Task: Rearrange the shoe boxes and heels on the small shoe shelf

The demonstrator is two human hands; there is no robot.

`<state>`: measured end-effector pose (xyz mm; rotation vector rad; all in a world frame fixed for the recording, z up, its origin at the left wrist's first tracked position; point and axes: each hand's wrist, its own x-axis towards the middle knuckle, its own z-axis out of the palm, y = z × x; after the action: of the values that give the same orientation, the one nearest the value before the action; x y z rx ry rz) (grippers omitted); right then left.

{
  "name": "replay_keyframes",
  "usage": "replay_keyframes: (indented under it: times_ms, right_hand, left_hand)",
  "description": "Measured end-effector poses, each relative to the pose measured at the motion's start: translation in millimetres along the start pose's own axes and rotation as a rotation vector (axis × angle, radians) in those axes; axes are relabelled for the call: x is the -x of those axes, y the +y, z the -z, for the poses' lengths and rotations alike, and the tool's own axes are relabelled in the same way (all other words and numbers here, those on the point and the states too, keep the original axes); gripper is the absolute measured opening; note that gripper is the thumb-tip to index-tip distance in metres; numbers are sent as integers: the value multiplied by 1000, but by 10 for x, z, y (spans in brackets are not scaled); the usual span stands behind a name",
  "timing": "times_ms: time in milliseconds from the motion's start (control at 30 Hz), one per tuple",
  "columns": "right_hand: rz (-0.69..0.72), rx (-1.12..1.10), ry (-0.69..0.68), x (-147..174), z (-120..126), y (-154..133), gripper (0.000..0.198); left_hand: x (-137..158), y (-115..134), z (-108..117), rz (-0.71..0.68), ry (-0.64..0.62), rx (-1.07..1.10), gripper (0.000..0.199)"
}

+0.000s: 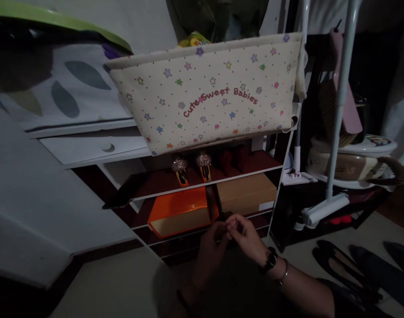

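Note:
My left hand (211,249) and my right hand (245,237) meet low in front of a shoe rack (208,179), fingertips pinched together on something small and dark that I cannot make out. The right wrist wears a dark watch (271,259) and a thin bracelet. Just behind the hands lie an orange shoe box (180,211) and a brown cardboard box (246,192) on a lower shelf. On the shelf above stands a pair of orange shoes with glittery ornaments (192,170).
A cream fabric basket (208,95) printed with stars and "Cute Sweet Babies" sits on top of the rack. White poles on a base (334,132) stand to the right, with round containers behind. Dark flat shoes (348,265) lie on the floor at the right. White drawers (102,148) are at the left.

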<state>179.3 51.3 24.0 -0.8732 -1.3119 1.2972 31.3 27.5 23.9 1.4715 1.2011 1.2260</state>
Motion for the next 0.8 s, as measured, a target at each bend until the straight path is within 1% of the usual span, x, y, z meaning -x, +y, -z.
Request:
replay_keyframes:
  times_ms: [67,167,233,267,333,400,467,533,600,633,700,733,800]
  right_hand:
    - [-103,-46,35,41,-59,155,31]
    - [-337,-150,48,90,-83,311,38]
    - [-472,-232,65,128,-84,374,44]
    - [-518,-274,73,148,-85,395,48]
    - [-565,-367,95,181,-92,419,52]
    - [-567,-459,116,196,-109,408,56]
    - [-546,-533,141,186,-137,353,57]
    - [-503,-598,149,150,-177,248,57]
    - [-438,-654,136,92,-218,94,57]
    - [-395,-685,122,58,-235,2,58]
    - [-302,-744,75,-4,-252,-208,60]
    - [-254,-767,38,-26,-249,-321,64]
    - [-150,-795,-67,-36,-222,-545,78]
  left_hand:
    - [48,-155,-44,33,-10,36,26]
    - [123,-375,-73,89,-63,137,38]
    - [161,-479,-74,119,-90,175,45]
    - [173,-515,-70,129,-102,185,47]
    - [181,-550,-51,149,-125,200,48]
    - [166,-536,-22,168,-132,220,46]
    - [132,-466,10,193,-87,247,48]
    - [81,-337,32,223,-18,323,51]
    - [22,-152,40,226,26,443,52]
    - [-6,-40,40,201,31,503,52]
    - [-47,209,34,89,10,587,59]
    - [-55,339,31,15,1,611,68]
    - [-36,591,33,-106,-27,667,87]
